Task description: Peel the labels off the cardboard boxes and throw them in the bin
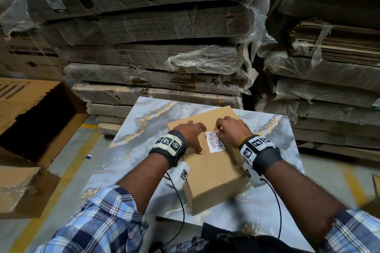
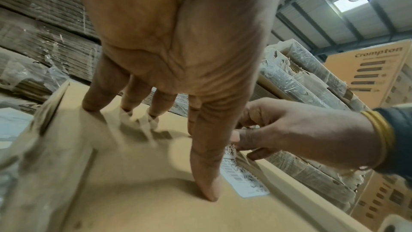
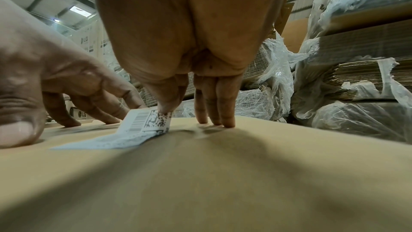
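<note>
Label (image 1: 215, 141), white paper rectangle printed with barcode and dense square code, sat on top face of closed cardboard box (image 1: 213, 172), toward box's far right part. Far end of label was lifted off the cardboard and curled up; near end lay flat, stuck down. Right hand (image 1: 232, 132) pinched the raised far corner between thumb and forefinger; in the right wrist view its other three fingertips (image 3: 227, 123) rested on the box top just right of the label. Left hand (image 1: 190, 134) lay spread, fingers straight, pressed flat on the box top just left of the label, thumb tip (image 2: 210, 193) down beside label's near left edge, not on it.

Box was plain brown, smooth, square-cornered, turned at an angle on the surface (image 1: 131, 150), a glossy grey marble-pattern slab with orange veins. Box's near corner sat close to surface's near edge; bare surface lay open to the left of the box and a narrower strip to the right. Box top was bare nearer the person.

Big open carton (image 1: 37, 121) with torn flaps stood on the floor at left, dark inside. Stacks of flattened cardboard (image 1: 156, 51) in torn clear plastic wrap rose close behind the surface and to the right. Floor was grey with yellow lines (image 1: 67, 172). Checked sleeves and marker-tagged wrist bands showed on both arms.
</note>
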A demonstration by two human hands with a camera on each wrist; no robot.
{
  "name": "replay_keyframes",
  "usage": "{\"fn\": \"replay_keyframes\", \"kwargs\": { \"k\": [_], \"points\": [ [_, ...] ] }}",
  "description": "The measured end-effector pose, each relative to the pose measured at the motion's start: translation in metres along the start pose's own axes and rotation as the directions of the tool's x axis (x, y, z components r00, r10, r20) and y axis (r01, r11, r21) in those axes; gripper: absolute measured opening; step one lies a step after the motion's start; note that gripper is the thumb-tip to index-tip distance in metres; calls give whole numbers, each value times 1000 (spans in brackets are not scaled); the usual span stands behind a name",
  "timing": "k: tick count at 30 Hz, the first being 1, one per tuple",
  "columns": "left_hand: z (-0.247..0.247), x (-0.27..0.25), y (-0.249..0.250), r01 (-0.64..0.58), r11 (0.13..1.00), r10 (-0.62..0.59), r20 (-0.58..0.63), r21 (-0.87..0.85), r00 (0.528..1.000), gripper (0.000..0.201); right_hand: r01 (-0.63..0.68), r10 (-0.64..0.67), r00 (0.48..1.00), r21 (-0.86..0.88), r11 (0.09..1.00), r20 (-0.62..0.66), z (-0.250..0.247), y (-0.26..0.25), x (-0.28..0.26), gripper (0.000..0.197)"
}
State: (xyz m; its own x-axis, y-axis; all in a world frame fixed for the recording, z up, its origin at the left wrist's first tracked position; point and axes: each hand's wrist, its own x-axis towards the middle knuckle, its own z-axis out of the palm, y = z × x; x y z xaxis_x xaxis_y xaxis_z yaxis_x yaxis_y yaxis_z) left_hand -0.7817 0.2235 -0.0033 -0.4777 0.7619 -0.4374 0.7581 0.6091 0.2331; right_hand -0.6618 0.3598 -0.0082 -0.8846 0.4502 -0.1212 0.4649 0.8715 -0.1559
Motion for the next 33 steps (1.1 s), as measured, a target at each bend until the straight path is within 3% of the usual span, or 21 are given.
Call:
{"fn": "replay_keyframes", "kwargs": {
  "k": [15,21,25,29,33],
  "points": [
    [-6,2,11,-32,990,20,-90,-138,996,40,4,-5,1000,11,1000,30,-6,-4,-2,21],
    [-11,0,16,-4,984,-25,-158,-181,987,6,9,-9,1000,11,1000,23,-5,-3,-3,19],
    [-10,-1,19,-1,986,-27,-166,-165,986,2,5,-6,1000,77,997,9,-4,3,-4,20],
    [-8,-2,18,-3,988,-24,-171,-153,985,6,-17,8,999,193,981,50,-9,13,-9,54],
    [-5,-4,18,-12,989,-17,-196,-144,980,7,9,-15,997,80,997,79,-4,17,-15,35]
  ]
}}
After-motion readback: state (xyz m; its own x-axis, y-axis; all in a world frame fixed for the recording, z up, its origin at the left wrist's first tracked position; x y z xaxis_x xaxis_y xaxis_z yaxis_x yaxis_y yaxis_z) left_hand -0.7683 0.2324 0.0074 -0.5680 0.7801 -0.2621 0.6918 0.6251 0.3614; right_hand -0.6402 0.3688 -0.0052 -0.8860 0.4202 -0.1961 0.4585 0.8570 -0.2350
